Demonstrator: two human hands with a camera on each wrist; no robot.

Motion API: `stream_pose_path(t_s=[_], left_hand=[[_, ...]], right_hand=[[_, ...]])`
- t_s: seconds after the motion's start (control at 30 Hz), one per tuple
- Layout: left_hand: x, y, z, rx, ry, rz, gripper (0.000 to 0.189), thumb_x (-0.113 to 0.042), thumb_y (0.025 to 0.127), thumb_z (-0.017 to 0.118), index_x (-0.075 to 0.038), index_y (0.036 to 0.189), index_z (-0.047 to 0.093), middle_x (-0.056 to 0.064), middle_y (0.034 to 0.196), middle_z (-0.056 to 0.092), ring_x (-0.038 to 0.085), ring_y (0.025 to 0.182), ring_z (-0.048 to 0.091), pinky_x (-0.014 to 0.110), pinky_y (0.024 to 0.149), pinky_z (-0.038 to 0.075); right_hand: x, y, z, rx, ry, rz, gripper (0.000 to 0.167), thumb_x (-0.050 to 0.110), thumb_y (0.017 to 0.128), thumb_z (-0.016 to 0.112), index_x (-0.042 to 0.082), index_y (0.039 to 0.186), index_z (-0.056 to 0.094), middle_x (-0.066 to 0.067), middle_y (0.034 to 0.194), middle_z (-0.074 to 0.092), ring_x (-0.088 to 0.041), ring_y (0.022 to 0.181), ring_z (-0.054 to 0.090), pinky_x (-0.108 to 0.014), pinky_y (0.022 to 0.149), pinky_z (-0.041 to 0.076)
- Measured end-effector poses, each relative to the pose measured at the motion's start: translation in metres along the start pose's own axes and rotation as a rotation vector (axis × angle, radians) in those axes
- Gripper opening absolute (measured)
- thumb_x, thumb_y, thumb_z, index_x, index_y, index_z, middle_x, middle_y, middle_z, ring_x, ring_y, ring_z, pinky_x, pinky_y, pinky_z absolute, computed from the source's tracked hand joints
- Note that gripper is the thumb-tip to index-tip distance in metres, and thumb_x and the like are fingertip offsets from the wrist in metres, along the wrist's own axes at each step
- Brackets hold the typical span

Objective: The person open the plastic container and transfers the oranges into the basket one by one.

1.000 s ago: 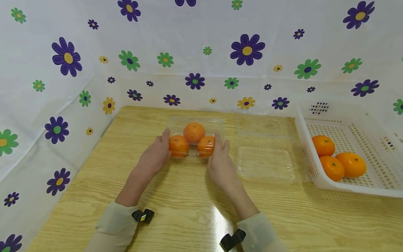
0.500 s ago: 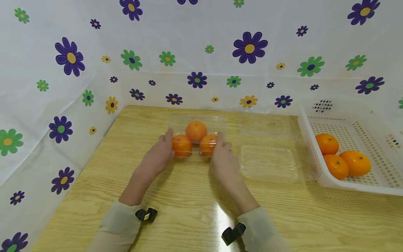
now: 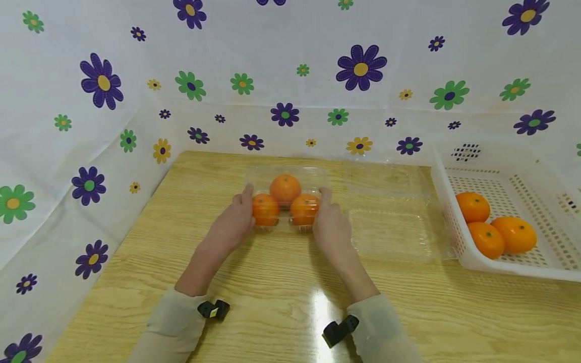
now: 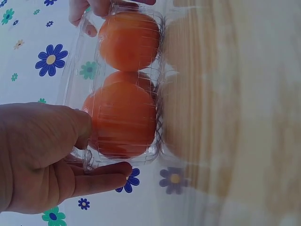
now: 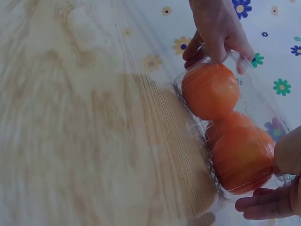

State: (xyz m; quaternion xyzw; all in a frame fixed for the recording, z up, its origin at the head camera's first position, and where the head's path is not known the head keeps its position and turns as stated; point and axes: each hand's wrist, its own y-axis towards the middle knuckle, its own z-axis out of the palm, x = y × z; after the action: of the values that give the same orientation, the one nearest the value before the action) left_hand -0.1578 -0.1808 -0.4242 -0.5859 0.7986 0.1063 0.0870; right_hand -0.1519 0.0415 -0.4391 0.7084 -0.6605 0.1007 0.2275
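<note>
Three mandarins (image 3: 285,189) sit inside a clear plastic clamshell box (image 3: 254,175) at the middle of the table in the head view. My left hand (image 3: 230,222) holds the box's left end. In the left wrist view its thumb lies against the upper side of the box (image 4: 73,82) and other fingers reach along the end. At the opposite end, my right hand (image 3: 333,229) grips the box, thumb on one side and fingers below in the right wrist view (image 5: 284,181). The plastic covers the fruit between both hands.
An open clear clamshell (image 3: 390,234) lies on the wooden table (image 3: 272,302) right of the box. Beyond it stands a white perforated basket (image 3: 447,217) with three more mandarins (image 3: 485,241). A flowered white sheet (image 3: 308,91) borders the table's back and left.
My right hand has shifted slightly right, its index finger now beside the right mandarin instead of over it. The box has moved a little to the right. The head view has turned slightly.
</note>
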Motion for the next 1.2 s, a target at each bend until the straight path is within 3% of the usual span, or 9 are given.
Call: stream_pose_path(t_s=[0.13, 0.3, 0.47, 0.67, 0.83, 0.97, 1.07, 1.2], left_hand=[[0.000, 0.000, 0.000, -0.010, 0.001, -0.005, 0.066, -0.002, 0.095, 0.055, 0.012, 0.149, 0.019, 0.040, 0.121, 0.052, 0.042, 0.082, 0.066, 0.045, 0.070, 0.058], [0.001, 0.001, 0.001, -0.013, -0.007, -0.001, 0.065, -0.002, 0.096, 0.054, 0.011, 0.149, 0.019, 0.040, 0.122, 0.052, 0.040, 0.081, 0.066, 0.045, 0.071, 0.058], [0.003, 0.001, 0.001, -0.009, -0.028, -0.020, 0.066, -0.003, 0.095, 0.054, 0.008, 0.150, 0.020, 0.039, 0.124, 0.051, 0.038, 0.077, 0.064, 0.045, 0.068, 0.057], [0.005, 0.002, -0.002, 0.036, -0.051, -0.066, 0.069, -0.005, 0.094, 0.053, 0.003, 0.153, 0.019, 0.037, 0.129, 0.049, 0.032, 0.071, 0.060, 0.046, 0.066, 0.056], [0.004, 0.000, -0.006, 0.054, -0.052, -0.062, 0.068, -0.006, 0.094, 0.054, 0.002, 0.152, 0.020, 0.034, 0.126, 0.050, 0.026, 0.064, 0.055, 0.040, 0.062, 0.054], [0.005, -0.001, -0.008, 0.068, -0.057, -0.059, 0.068, -0.005, 0.092, 0.054, 0.002, 0.152, 0.021, 0.032, 0.121, 0.051, 0.025, 0.062, 0.052, 0.035, 0.055, 0.051], [0.007, -0.001, -0.010, 0.074, -0.069, -0.046, 0.069, -0.005, 0.090, 0.053, 0.002, 0.151, 0.022, 0.030, 0.118, 0.051, 0.025, 0.064, 0.051, 0.034, 0.056, 0.049], [0.011, -0.002, -0.011, 0.094, -0.106, -0.024, 0.070, -0.005, 0.087, 0.049, 0.002, 0.151, 0.022, 0.029, 0.120, 0.050, 0.028, 0.076, 0.054, 0.038, 0.067, 0.051]], right_hand=[[-0.003, 0.001, -0.002, 0.011, 0.035, 0.005, 0.048, 0.002, 0.096, 0.052, 0.007, 0.141, 0.035, -0.017, 0.073, 0.055, -0.023, 0.048, 0.051, -0.032, 0.039, 0.041], [-0.004, 0.001, -0.005, 0.032, 0.057, 0.027, 0.060, 0.003, 0.094, 0.057, 0.004, 0.147, 0.027, -0.022, 0.083, 0.058, -0.025, 0.050, 0.052, -0.033, 0.041, 0.043], [-0.004, 0.001, -0.007, 0.056, 0.085, 0.034, 0.061, 0.002, 0.095, 0.055, 0.005, 0.148, 0.025, -0.025, 0.092, 0.057, -0.026, 0.052, 0.052, -0.032, 0.041, 0.042], [-0.003, 0.001, -0.008, 0.081, 0.115, 0.035, 0.065, 0.000, 0.094, 0.056, 0.006, 0.150, 0.024, -0.031, 0.118, 0.050, -0.023, 0.049, 0.049, -0.028, 0.040, 0.039], [-0.002, -0.002, -0.010, 0.099, 0.131, 0.006, 0.071, -0.007, 0.092, 0.055, 0.009, 0.154, 0.024, -0.036, 0.144, 0.031, -0.020, 0.043, 0.043, -0.026, 0.039, 0.035], [-0.001, -0.004, -0.013, 0.116, 0.120, -0.013, 0.073, -0.010, 0.090, 0.055, 0.011, 0.154, 0.025, -0.036, 0.150, 0.024, -0.020, 0.045, 0.045, -0.027, 0.040, 0.037], [-0.001, -0.005, -0.014, 0.118, 0.102, -0.031, 0.074, -0.011, 0.089, 0.056, 0.009, 0.153, 0.026, -0.034, 0.151, 0.024, -0.025, 0.050, 0.051, -0.031, 0.043, 0.043], [-0.002, -0.006, -0.016, 0.131, 0.085, -0.059, 0.073, -0.011, 0.088, 0.055, 0.006, 0.153, 0.026, -0.029, 0.156, 0.022, -0.041, 0.081, 0.063, -0.042, 0.057, 0.054]])
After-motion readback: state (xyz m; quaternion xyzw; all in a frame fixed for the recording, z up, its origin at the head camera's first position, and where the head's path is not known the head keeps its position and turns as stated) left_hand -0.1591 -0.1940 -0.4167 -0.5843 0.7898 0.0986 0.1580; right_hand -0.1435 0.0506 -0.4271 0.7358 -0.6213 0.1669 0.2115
